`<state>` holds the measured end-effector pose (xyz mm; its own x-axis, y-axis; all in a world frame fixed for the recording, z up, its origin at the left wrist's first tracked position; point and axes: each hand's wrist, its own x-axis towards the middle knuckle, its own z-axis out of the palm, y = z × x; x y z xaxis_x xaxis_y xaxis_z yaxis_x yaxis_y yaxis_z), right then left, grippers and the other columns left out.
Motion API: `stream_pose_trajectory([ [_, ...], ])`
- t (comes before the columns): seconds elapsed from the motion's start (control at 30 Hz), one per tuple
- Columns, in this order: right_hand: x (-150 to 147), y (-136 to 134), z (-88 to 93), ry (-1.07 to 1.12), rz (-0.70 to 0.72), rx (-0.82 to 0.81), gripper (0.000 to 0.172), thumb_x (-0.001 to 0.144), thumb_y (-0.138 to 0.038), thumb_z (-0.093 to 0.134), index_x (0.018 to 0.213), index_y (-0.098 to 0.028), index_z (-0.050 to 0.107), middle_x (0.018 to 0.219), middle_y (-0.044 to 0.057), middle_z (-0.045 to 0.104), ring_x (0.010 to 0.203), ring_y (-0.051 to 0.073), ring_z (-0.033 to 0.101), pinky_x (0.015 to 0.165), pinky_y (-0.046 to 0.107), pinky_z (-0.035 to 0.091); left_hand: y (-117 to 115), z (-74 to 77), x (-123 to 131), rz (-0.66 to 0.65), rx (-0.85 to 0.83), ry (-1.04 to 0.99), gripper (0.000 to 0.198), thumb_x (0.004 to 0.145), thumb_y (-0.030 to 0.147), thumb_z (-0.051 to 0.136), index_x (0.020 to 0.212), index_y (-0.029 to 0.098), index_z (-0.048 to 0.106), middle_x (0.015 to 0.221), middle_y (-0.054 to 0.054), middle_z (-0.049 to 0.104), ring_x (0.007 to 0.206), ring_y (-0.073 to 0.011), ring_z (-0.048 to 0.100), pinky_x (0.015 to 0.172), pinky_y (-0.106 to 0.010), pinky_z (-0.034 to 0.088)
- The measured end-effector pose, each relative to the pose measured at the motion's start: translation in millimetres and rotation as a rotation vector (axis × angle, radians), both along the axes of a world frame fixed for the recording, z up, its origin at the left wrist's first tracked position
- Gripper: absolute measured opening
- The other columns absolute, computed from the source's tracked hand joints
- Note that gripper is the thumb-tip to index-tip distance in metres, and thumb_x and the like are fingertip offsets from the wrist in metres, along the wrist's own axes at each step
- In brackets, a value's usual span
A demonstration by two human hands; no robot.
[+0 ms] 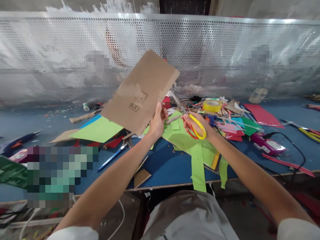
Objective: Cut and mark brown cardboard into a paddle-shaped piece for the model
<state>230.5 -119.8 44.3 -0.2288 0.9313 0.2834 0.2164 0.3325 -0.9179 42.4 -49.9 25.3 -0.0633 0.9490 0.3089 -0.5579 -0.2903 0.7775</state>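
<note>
My left hand grips a flat piece of brown cardboard by its lower right edge, holding it tilted above the table. Printed marks show on its face. In my right hand are scissors with yellow and red handles. Their blades point up and left to the cardboard's right edge; whether they touch it I cannot tell. Below my hands lie light green paper and a green strip that hangs over the table's front edge.
A perforated metal panel stands behind the blue table. Yellow tape, paper scraps and a purple device with a black cord lie at right. Left are a green sheet, a blue pen and a dark blue tool.
</note>
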Motion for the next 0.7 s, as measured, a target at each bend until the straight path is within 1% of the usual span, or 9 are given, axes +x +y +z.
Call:
stream_pose_trajectory([
  [0.07, -1, 0, 0.7, 0.043, 0.033, -0.041, 0.056, 0.083, -0.074, 0.082, 0.093, -0.024, 0.059, 0.074, 0.0, 0.069, 0.061, 0.014, 0.065, 0.054, 0.025, 0.052, -7, 2.3, 5, -0.032, 0.023, 0.028, 0.047, 0.094, 0.07, 0.073, 0.088, 0.024, 0.069, 0.068, 0.002, 0.057, 0.059, -0.0132, 0.054, 0.058, -0.027, 0.045],
  [0.2, 0, -1, -0.1, 0.003, 0.145, -0.136, 0.056, 0.074, -0.061, 0.094, 0.098, -0.023, 0.061, 0.075, -0.004, 0.069, 0.06, 0.012, 0.064, 0.052, 0.023, 0.052, -3, 7.6, -2, 0.058, 0.03, -0.011, 0.046, 0.099, 0.069, 0.066, 0.087, 0.025, 0.067, 0.069, 0.0, 0.059, 0.06, -0.0139, 0.055, 0.056, -0.028, 0.044],
  [0.27, 0, 0, -2.4, 0.043, 0.15, -0.133, 0.055, 0.074, -0.06, 0.094, 0.098, -0.023, 0.061, 0.078, -0.002, 0.07, 0.064, 0.013, 0.066, 0.056, 0.024, 0.055, 2, 7.4, -9, 0.095, 0.044, -0.027, 0.045, 0.101, 0.068, 0.064, 0.089, 0.025, 0.067, 0.07, 0.0, 0.059, 0.061, -0.014, 0.056, 0.056, -0.028, 0.044],
  [0.33, -1, 2, -4.9, 0.149, 0.114, -0.105, 0.056, 0.073, -0.061, 0.095, 0.099, -0.024, 0.061, 0.081, -0.001, 0.071, 0.069, 0.015, 0.069, 0.061, 0.026, 0.058, 4, 4.2, -12, 0.085, 0.062, 0.022, 0.045, 0.101, 0.068, 0.062, 0.089, 0.025, 0.067, 0.069, 0.001, 0.058, 0.06, -0.014, 0.054, 0.057, -0.028, 0.044],
  [0.4, -2, 6, -6.5, 0.299, 0.041, -0.064, 0.06, 0.07, -0.063, 0.096, 0.1, -0.027, 0.059, 0.083, -0.002, 0.071, 0.074, 0.017, 0.072, 0.066, 0.03, 0.06, 0, -1.1, -10, 0.008, 0.086, 0.148, 0.047, 0.1, 0.07, 0.059, 0.089, 0.024, 0.067, 0.069, 0.001, 0.057, 0.059, -0.014, 0.052, 0.059, -0.029, 0.043],
  [0.47, -2, 10, -6.7, 0.448, -0.047, -0.011, 0.061, 0.07, -0.065, 0.095, 0.101, -0.029, 0.057, 0.083, -0.003, 0.07, 0.079, 0.02, 0.074, 0.07, 0.033, 0.062, -7, -7.0, -4, -0.124, 0.135, 0.315, 0.051, 0.099, 0.072, 0.058, 0.088, 0.023, 0.067, 0.07, 0.0, 0.059, 0.061, -0.0144, 0.051, 0.062, -0.03, 0.044],
  [0.57, 0, 15, -5.8, 0.613, -0.151, 0.066, 0.058, 0.068, -0.061, 0.096, 0.099, -0.03, 0.057, 0.082, -0.005, 0.067, 0.078, 0.019, 0.073, 0.073, 0.035, 0.062, -20, -12.8, 4, -0.311, 0.223, 0.567, 0.055, 0.099, 0.073, 0.057, 0.087, 0.02, 0.068, 0.07, -0.001, 0.06, 0.064, -0.0159, 0.055, 0.069, -0.033, 0.047],
  [0.63, 2, 18, -5.8, 0.668, -0.183, 0.079, 0.056, 0.066, -0.055, 0.098, 0.097, -0.03, 0.058, 0.08, -0.006, 0.066, 0.072, 0.017, 0.07, 0.074, 0.036, 0.062, -25, -13.9, 6, -0.36, 0.25, 0.641, 0.056, 0.101, 0.073, 0.054, 0.089, 0.02, 0.068, 0.069, -0.001, 0.06, 0.064, -0.016, 0.056, 0.071, -0.034, 0.048],
  [0.7, 3, 21, -6.8, 0.702, -0.212, 0.07, 0.054, 0.065, -0.051, 0.099, 0.094, -0.029, 0.059, 0.077, -0.007, 0.064, 0.068, 0.016, 0.068, 0.072, 0.035, 0.062, -25, -13.9, 6, -0.362, 0.279, 0.697, 0.058, 0.104, 0.073, 0.048, 0.094, 0.02, 0.068, 0.069, 0.0, 0.06, 0.065, -0.0161, 0.056, 0.072, -0.034, 0.049],
])
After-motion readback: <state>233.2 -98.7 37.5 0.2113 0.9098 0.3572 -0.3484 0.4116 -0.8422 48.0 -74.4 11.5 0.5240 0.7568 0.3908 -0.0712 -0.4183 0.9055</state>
